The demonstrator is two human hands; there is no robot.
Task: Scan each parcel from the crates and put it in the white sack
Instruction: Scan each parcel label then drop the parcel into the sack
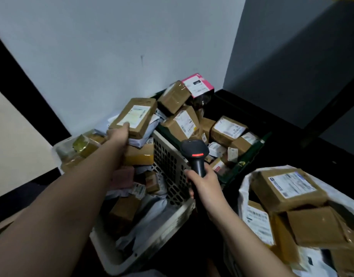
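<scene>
My left hand [120, 134] grips the near end of a brown cardboard parcel [135, 116] with a white label, held above the white perforated crate [170, 162]. My right hand [204, 184] is closed around the handle of a black barcode scanner [195, 154], whose head shows a red light and points toward the crates. A dark green crate [250, 154] behind holds several brown boxes and a pink-edged parcel [198, 84]. At the lower right the white sack [244, 188] stands open with several brown parcels in it, the topmost [288, 188] showing a label.
The white crate holds several brown boxes and grey mailer bags. A pale wall rises behind the crates, with a dark grey wall and a dark shelf frame [332, 100] at the right. The floor around is dark; a light floor patch [14, 136] lies at the left.
</scene>
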